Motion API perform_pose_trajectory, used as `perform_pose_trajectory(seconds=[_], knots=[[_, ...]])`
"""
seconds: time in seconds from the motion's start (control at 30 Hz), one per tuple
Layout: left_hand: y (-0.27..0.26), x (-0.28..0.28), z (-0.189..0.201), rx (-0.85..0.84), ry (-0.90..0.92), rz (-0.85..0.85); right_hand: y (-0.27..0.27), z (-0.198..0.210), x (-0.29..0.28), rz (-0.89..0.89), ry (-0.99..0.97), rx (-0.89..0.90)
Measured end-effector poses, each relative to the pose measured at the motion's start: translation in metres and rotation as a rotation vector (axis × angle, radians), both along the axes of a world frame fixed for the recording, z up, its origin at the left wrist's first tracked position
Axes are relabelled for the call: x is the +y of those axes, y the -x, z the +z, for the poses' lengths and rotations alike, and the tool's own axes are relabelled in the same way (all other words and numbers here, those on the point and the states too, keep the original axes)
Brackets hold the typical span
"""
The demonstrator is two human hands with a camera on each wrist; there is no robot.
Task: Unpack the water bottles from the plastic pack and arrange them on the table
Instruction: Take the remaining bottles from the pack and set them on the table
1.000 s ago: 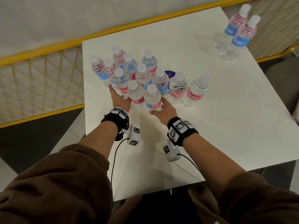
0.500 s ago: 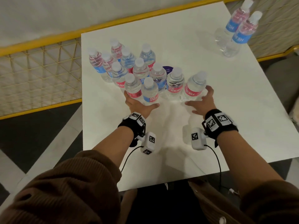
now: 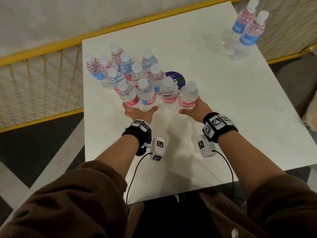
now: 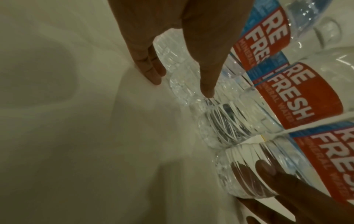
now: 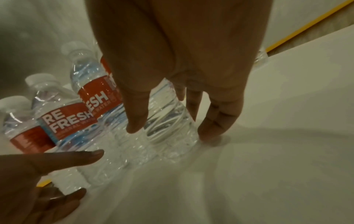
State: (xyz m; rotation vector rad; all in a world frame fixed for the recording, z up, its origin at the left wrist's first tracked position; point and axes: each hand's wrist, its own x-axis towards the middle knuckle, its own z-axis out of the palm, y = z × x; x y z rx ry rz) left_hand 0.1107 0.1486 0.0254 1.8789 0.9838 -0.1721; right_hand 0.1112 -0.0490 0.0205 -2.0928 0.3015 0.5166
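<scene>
Several small clear water bottles (image 3: 137, 78) with red and blue labels stand bunched on the left of the white table (image 3: 231, 117). My left hand (image 3: 139, 109) lies low at the front of the bunch, its straight fingers (image 4: 206, 72) and thumb against the bases of the front-left bottles (image 3: 145, 97). My right hand (image 3: 193, 109) cups the base of the front-right bottle (image 3: 187, 95), with straight fingers (image 5: 220, 118) on its right side and the thumb at its front. That bottle stands against its neighbour (image 3: 169, 94). No plastic pack is in view.
Two more bottles (image 3: 247, 33) stand at the far right corner of the table. A round purple sticker (image 3: 177, 78) shows behind the front row. A yellow wire railing (image 3: 39, 86) runs along the left and far sides. Dark floor lies below the left edge.
My right hand went from the front middle out to the rightmost bottle and slid it left against the row. My left hand shifted right to the front-left bottles.
</scene>
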Motion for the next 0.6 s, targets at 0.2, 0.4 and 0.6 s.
perform_pose_trajectory(seconds=[0.2,0.4,0.6], knots=[[-0.004,0.009,0.0,0.011,-0.002,0.02,0.004,0.008,0.024,0.104,0.006,0.007],[-0.007,0.038,-0.006,-0.012,-0.057,-0.036,0.005,0.001,0.051,0.105,-0.008,-0.02],[-0.008,0.091,-0.015,0.092,-0.217,-0.202,0.003,-0.003,0.052,0.132,0.006,0.011]])
